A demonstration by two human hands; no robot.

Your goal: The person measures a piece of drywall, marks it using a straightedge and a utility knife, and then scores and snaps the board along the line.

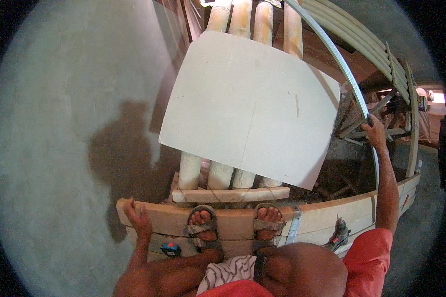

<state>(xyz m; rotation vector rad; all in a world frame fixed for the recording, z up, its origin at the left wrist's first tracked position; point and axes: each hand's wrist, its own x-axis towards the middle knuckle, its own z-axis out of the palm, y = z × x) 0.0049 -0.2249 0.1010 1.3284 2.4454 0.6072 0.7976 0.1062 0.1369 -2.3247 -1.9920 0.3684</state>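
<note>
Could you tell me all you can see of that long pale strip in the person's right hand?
The strip is narrow, bluish-white and apparently metal. It slants from the picture's top edge to the right hand, which grips it, passing right of the white board. It looks curved, perhaps partly from the lens. A pale length shows below the hand, probably its continuation.

No word, number or sign could be read on anything in view. On the small blue-and-red case point(170, 249), any print was too small to make out. The fine flecks along the long pale strip point(343, 66) could not be told as figures or letters. The dark tool point(339, 234) yielded no readable label. On the large white sheet point(250, 106), the visible marks were a thin line, a short brownish streak and scattered dark specks, none forming legible text.
</note>
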